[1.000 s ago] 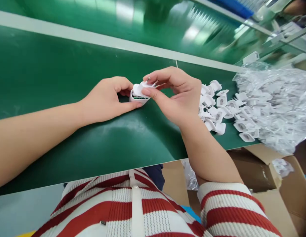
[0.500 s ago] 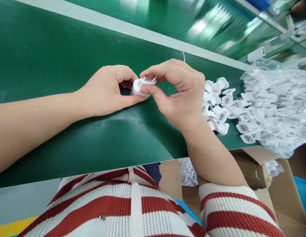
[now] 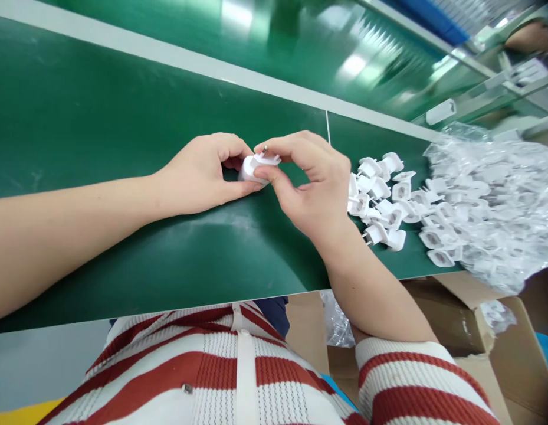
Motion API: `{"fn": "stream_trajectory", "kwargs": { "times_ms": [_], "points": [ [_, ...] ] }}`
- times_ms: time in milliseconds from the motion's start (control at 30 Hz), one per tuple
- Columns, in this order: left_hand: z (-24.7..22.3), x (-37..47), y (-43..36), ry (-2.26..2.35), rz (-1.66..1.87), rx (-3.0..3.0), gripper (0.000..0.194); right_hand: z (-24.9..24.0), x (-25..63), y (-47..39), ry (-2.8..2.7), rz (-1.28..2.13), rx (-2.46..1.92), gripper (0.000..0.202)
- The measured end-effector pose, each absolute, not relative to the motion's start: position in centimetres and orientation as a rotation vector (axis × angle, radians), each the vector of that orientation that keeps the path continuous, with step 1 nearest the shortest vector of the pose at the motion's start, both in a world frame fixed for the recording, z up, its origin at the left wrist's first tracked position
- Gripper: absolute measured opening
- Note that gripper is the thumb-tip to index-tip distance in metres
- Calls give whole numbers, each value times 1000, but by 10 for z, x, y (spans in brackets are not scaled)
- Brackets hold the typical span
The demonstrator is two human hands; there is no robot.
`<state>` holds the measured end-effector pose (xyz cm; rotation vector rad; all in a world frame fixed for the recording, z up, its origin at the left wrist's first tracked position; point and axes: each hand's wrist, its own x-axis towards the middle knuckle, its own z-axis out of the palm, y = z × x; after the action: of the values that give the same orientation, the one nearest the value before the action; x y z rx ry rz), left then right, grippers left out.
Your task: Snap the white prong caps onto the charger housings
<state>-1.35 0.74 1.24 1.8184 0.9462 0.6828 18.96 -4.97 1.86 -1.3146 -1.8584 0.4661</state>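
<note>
A white plug adapter with two metal-tipped pins pointing up is held between both hands over the green tabletop. My left hand grips its lower body from the left, thumb along the near side. From the right, my right hand pinches the pin end between thumb and index finger. The two hands nearly touch at the adapter. Just beyond my right hand lies a loose pile of white plug parts.
A clear plastic bag of white parts sits at the right. Open cardboard boxes stand below the table's right edge. Behind runs a pale strip, then another green surface. A white casing rests at the upper right.
The view has shifted slightly, so the table and hands appear lower. My right hand sits a little closer to my left hand, and more of the loose pile shows. Both hands keep their hold.
</note>
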Motion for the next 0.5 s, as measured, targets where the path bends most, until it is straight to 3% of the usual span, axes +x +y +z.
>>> {"fn": "stream_trajectory", "kwargs": {
  "times_ms": [133, 233, 500],
  "points": [
    [11, -14, 10, 939, 725, 1638, 35, 10, 191, -41, -1709, 661, -1247, 64],
    [12, -15, 12, 886, 792, 1472, 49, 13, 193, -39, -1666, 747, -1217, 80],
    [16, -18, 11, 877, 773, 1366, 61, 22, 193, -46, -1719, 666, -1141, 62]
  ]
}}
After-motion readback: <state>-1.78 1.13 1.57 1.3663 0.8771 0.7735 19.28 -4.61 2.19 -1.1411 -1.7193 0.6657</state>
